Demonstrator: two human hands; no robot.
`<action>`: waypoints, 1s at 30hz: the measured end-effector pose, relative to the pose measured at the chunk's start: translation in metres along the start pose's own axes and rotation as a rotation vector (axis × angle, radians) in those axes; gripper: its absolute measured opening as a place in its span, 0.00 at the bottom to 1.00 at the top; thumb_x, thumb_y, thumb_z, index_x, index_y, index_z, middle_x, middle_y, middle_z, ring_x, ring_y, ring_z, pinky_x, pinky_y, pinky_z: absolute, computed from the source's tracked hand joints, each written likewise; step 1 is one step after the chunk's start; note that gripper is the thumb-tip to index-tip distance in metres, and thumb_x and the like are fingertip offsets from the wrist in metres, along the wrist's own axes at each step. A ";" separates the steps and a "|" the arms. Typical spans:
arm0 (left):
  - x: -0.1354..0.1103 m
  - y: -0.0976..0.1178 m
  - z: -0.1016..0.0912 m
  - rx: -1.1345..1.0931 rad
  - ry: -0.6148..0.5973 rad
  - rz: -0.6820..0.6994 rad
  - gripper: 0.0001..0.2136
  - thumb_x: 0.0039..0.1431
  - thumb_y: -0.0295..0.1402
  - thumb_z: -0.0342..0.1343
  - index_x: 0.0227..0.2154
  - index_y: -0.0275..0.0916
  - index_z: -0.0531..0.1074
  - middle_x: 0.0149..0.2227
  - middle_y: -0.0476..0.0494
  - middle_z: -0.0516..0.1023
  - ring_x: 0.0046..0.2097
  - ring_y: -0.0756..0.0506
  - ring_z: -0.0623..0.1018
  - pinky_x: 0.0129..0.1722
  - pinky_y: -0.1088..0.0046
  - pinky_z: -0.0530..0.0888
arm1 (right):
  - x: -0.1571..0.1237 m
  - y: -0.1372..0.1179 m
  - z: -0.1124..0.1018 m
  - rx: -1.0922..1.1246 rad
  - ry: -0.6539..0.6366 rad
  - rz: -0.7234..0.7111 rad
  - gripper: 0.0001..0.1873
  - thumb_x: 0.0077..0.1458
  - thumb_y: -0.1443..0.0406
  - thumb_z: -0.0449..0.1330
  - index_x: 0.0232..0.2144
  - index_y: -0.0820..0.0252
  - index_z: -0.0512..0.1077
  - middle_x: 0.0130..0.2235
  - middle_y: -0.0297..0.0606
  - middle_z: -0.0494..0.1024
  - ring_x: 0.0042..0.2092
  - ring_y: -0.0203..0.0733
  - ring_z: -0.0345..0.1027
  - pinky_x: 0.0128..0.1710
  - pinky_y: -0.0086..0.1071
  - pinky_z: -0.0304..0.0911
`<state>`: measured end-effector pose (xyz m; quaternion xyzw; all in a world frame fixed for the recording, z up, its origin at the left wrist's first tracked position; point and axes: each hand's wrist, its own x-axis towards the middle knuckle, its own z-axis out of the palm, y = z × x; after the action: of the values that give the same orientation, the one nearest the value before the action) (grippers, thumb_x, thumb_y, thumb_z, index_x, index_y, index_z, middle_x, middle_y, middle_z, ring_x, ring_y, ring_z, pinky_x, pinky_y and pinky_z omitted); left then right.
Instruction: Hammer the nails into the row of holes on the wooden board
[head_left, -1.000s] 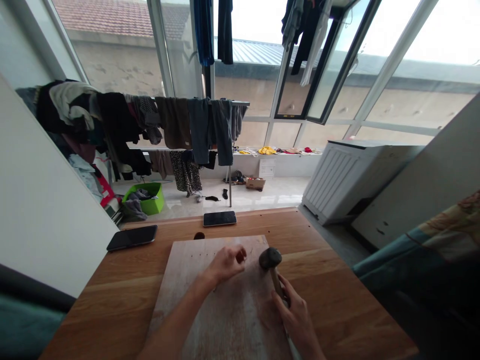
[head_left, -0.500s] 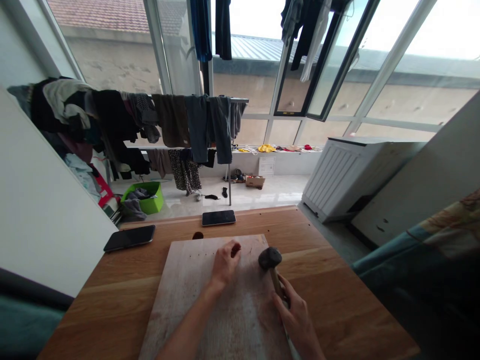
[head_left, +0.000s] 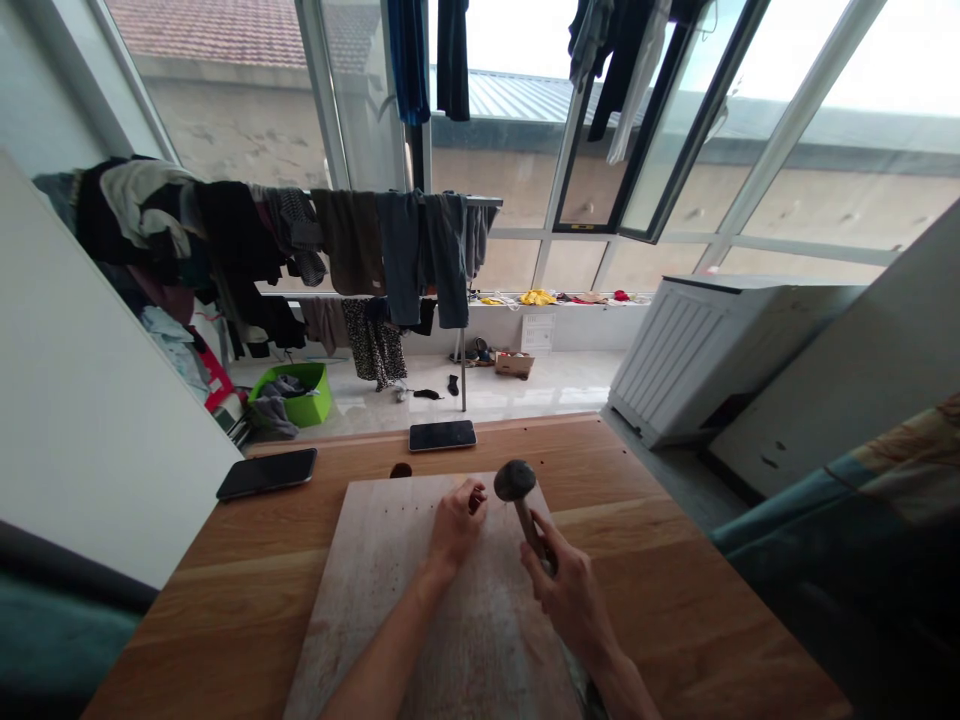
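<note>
A mallet with a dark rounded head and a wooden handle is held by my right hand, its fingers wrapped around the handle. The head hangs over the upper right part of a pale, worn wooden board. My left hand rests near the board's far edge, fingers curled in a pinch; what they hold, if anything, is too small to make out. A row of small dark nails or holes runs along the board left of that hand.
The board lies on a wooden table. Near the table's far edge lie a black phone and, at left, another dark phone-like device. A round dark hole sits behind the board. Beyond stand a laundry rack and a green basket.
My right hand has raised the mallet and moved it left, bringing its head closer to my left hand. The left hand stays pinched at nearly the same place on the board.
</note>
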<state>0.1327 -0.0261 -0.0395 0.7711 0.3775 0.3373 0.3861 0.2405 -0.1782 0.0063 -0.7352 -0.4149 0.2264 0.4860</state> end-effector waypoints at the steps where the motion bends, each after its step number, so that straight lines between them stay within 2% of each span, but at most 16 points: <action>1: 0.000 -0.001 0.001 -0.005 0.009 0.012 0.09 0.55 0.24 0.55 0.38 0.41 0.72 0.33 0.48 0.79 0.33 0.49 0.79 0.35 0.75 0.74 | 0.003 -0.005 0.001 -0.004 0.005 -0.020 0.30 0.55 0.53 0.58 0.57 0.62 0.71 0.29 0.38 0.81 0.22 0.40 0.72 0.23 0.30 0.68; 7: -0.003 -0.005 0.004 -0.045 0.026 0.056 0.10 0.55 0.24 0.55 0.39 0.41 0.72 0.33 0.49 0.79 0.34 0.49 0.78 0.36 0.75 0.73 | 0.010 -0.017 0.004 -0.035 0.018 -0.061 0.29 0.56 0.55 0.57 0.57 0.62 0.71 0.32 0.41 0.83 0.33 0.47 0.78 0.32 0.32 0.72; 14: -0.003 0.000 -0.002 -0.094 -0.036 0.061 0.09 0.56 0.28 0.54 0.40 0.42 0.72 0.31 0.51 0.78 0.33 0.49 0.77 0.35 0.76 0.71 | 0.005 -0.006 0.013 -0.204 -0.020 -0.145 0.25 0.57 0.60 0.55 0.56 0.61 0.72 0.49 0.46 0.80 0.51 0.50 0.75 0.50 0.36 0.69; 17: 0.001 0.001 -0.003 -0.101 -0.034 -0.007 0.13 0.52 0.28 0.57 0.42 0.40 0.71 0.32 0.50 0.78 0.31 0.50 0.76 0.34 0.75 0.72 | -0.001 -0.003 0.011 -0.160 0.019 -0.114 0.26 0.57 0.58 0.55 0.56 0.61 0.72 0.45 0.46 0.82 0.46 0.50 0.77 0.44 0.34 0.71; 20: 0.007 0.005 -0.009 -0.148 -0.074 -0.108 0.18 0.48 0.31 0.61 0.44 0.37 0.69 0.37 0.45 0.78 0.33 0.49 0.76 0.34 0.74 0.73 | -0.013 0.005 0.007 -0.062 0.091 -0.036 0.30 0.56 0.53 0.57 0.56 0.64 0.71 0.33 0.42 0.83 0.32 0.46 0.78 0.29 0.30 0.71; 23: 0.008 0.013 -0.027 -0.263 -0.114 -0.120 0.17 0.52 0.37 0.59 0.44 0.36 0.69 0.41 0.40 0.78 0.37 0.47 0.77 0.36 0.72 0.74 | -0.032 0.021 -0.001 0.015 0.097 0.065 0.36 0.55 0.50 0.56 0.59 0.69 0.68 0.27 0.37 0.80 0.21 0.40 0.71 0.19 0.28 0.66; 25: 0.006 0.020 -0.045 -0.239 -0.120 -0.079 0.13 0.56 0.39 0.55 0.40 0.37 0.70 0.38 0.42 0.78 0.37 0.47 0.77 0.36 0.72 0.73 | -0.044 0.033 -0.008 0.027 0.037 0.148 0.39 0.56 0.49 0.54 0.62 0.70 0.63 0.27 0.37 0.80 0.18 0.38 0.68 0.16 0.28 0.64; 27: -0.001 0.027 -0.066 -0.080 -0.167 -0.027 0.08 0.57 0.36 0.52 0.34 0.37 0.71 0.32 0.45 0.77 0.34 0.48 0.76 0.35 0.73 0.71 | -0.053 0.043 -0.015 -0.006 -0.028 0.186 0.39 0.57 0.49 0.54 0.62 0.70 0.63 0.34 0.42 0.83 0.24 0.42 0.74 0.22 0.28 0.70; 29: -0.011 0.031 -0.085 0.164 -0.268 0.017 0.04 0.54 0.32 0.52 0.29 0.38 0.71 0.30 0.47 0.75 0.32 0.48 0.74 0.33 0.74 0.69 | -0.057 0.049 -0.019 -0.065 -0.043 0.178 0.37 0.54 0.50 0.56 0.59 0.69 0.68 0.44 0.47 0.83 0.39 0.48 0.79 0.37 0.29 0.73; 30: -0.016 0.031 -0.093 0.290 -0.327 0.027 0.03 0.53 0.30 0.53 0.29 0.38 0.70 0.30 0.47 0.75 0.32 0.48 0.74 0.33 0.74 0.68 | -0.058 0.052 -0.019 -0.089 -0.036 0.167 0.36 0.53 0.50 0.57 0.57 0.69 0.70 0.47 0.48 0.81 0.46 0.50 0.78 0.43 0.30 0.72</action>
<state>0.0599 -0.0211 0.0275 0.8679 0.3443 0.1550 0.3228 0.2427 -0.2461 -0.0362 -0.7838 -0.3707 0.2606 0.4246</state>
